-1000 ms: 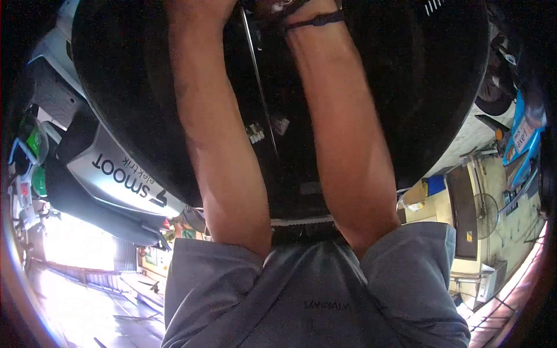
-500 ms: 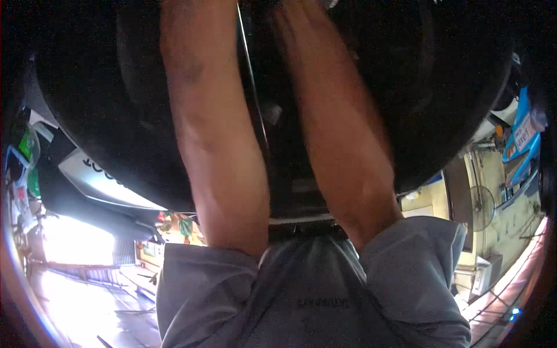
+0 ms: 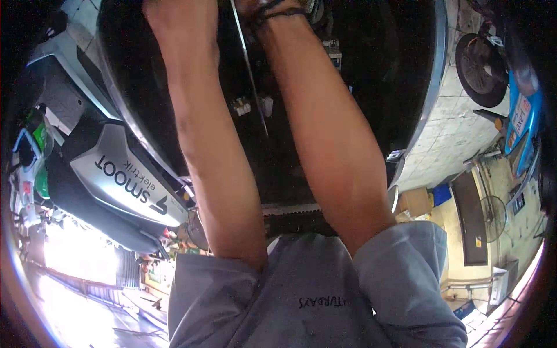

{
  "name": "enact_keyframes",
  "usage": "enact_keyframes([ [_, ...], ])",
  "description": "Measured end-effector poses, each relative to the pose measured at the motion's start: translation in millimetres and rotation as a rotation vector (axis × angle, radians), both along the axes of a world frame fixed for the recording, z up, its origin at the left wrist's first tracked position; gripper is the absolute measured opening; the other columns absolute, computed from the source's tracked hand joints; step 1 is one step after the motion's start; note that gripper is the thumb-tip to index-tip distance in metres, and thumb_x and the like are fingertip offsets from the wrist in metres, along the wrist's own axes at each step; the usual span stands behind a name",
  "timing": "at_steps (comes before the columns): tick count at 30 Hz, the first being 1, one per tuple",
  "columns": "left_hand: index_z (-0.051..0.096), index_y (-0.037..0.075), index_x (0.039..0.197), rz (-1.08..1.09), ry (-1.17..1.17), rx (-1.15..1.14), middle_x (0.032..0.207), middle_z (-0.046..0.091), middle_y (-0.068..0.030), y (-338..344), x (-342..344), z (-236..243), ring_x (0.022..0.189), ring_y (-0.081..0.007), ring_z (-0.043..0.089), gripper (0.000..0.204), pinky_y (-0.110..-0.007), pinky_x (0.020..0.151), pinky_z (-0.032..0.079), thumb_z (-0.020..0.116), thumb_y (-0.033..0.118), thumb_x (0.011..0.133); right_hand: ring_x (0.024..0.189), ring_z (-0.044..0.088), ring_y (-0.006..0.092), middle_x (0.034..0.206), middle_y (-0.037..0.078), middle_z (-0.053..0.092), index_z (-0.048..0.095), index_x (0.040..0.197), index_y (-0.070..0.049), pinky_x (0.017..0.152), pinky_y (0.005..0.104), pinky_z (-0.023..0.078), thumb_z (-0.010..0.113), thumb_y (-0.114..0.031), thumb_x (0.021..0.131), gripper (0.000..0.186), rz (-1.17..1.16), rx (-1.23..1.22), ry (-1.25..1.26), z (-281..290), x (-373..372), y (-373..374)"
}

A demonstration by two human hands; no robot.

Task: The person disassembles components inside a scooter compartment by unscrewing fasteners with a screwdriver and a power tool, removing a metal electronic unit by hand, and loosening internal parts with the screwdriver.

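Both my arms stretch forward over a wide, dark cavity with a pale rim (image 3: 430, 98). My left hand (image 3: 181, 14) is at the top edge of the picture, its fingers cut off. Beside it my right hand (image 3: 248, 7) is mostly out of the picture, beyond a black cord bracelet (image 3: 281, 13) on the wrist. What either hand touches cannot be seen. A thin, shiny straight strip (image 3: 242, 46) runs between the forearms. Small whitish pieces like connectors (image 3: 241, 107) lie in the dark near its lower end.
A silver and black scooter body panel (image 3: 119, 174) stands close on the left. On the right are a black wheel (image 3: 480, 69), a blue panel (image 3: 519, 133), a cardboard box (image 3: 415, 202) and a standing fan (image 3: 493, 216). Pale tiles (image 3: 438, 136) cover the floor there.
My view has shifted and brightened, so the cavity's rim, the side panel and the wheel show more fully. More of my wrists is visible at the top, including the bracelet.
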State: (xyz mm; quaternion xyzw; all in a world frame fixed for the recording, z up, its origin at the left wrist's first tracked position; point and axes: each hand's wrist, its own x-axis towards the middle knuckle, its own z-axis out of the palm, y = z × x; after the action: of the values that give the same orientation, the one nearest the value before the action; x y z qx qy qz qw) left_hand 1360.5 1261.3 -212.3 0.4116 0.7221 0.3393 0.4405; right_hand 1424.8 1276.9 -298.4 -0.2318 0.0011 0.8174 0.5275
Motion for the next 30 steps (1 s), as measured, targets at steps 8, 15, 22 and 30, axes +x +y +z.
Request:
enact_keyframes([
  [8,0.063,0.0,0.131,-0.037,0.025,-0.324,0.107,0.071,-0.0182,-92,-3,49,0.098,-0.0255,0.068,0.045,-0.039,0.089,0.05,0.049,0.037,0.109,0.063,0.064,0.017,0.083,0.007,0.068,0.067,0.109,-0.005,0.057,0.0278,0.052,0.054,-0.047,0.105,0.044,-0.047,-0.188,-0.241,30,32,7],
  [15,0.071,-0.004,0.11,-0.322,0.183,-0.327,0.082,0.072,-0.0186,-77,-1,54,0.067,-0.0284,0.068,0.027,-0.038,0.067,0.051,0.06,0.019,0.102,0.079,0.066,0.0239,0.094,0.011,0.07,0.072,0.108,0.001,0.082,0.0412,0.053,0.057,-0.037,0.104,0.041,0.09,0.14,0.434,3,57,1],
  [22,0.074,-0.004,0.1,-0.297,0.238,-0.286,0.086,0.075,-0.0212,-78,1,44,0.071,-0.027,0.071,0.019,-0.036,0.072,0.053,0.073,0.013,0.092,0.08,0.069,0.0282,0.091,0.016,0.075,0.071,0.093,0.008,0.079,0.0395,0.051,0.066,-0.041,0.099,0.05,-0.192,0.058,-1.018,28,44,15],
  [30,0.074,-0.002,0.099,-0.207,0.25,-0.141,0.084,0.075,-0.0182,-89,0,34,0.069,-0.027,0.068,0.02,-0.037,0.07,0.052,0.076,0.016,0.09,0.086,0.071,0.0426,0.088,0.022,0.075,0.075,0.095,0.005,0.079,0.0452,0.054,0.066,-0.033,0.098,0.039,-0.169,0.377,-1.404,9,26,14],
])
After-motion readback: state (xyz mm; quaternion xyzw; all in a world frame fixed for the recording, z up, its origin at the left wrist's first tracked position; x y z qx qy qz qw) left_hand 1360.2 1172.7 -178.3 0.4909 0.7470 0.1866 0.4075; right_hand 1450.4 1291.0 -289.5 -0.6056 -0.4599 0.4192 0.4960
